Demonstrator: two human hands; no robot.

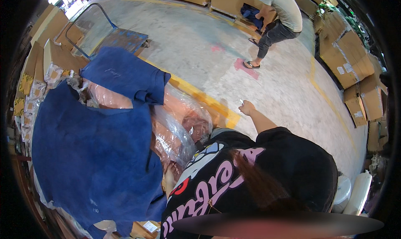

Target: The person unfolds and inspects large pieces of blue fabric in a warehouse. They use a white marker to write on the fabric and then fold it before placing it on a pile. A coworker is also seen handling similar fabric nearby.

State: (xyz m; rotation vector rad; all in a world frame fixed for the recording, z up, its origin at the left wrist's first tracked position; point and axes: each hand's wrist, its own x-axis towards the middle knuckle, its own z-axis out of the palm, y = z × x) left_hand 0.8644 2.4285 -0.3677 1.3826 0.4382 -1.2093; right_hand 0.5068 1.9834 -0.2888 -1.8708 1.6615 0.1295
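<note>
A large deep-blue suede-like hide (pixel 96 155) is draped over a pile at my left. A smaller folded blue piece (pixel 125 74) lies across the pile's far end, with pale handwriting on it. Between the pieces, orange-pink material (pixel 167 128) shows under crumpled clear plastic wrap (pixel 177 136). My left hand (pixel 173 172) is low by the pile's near edge, its fingers apart beside the plastic and the hide. Out over the floor to the right, my right hand (pixel 247 107) is closed on a small white stick-like thing (pixel 241 102), its exact kind unclear.
A blue flat trolley (pixel 127 40) with a curved handle stands beyond the pile. Further off, a person (pixel 282 13) bends over dark blue material (pixel 250 13) by a large carton (pixel 225 2). Stacked cartons (pixel 342 51) line the right; more boxes (pixel 54 63) stand left.
</note>
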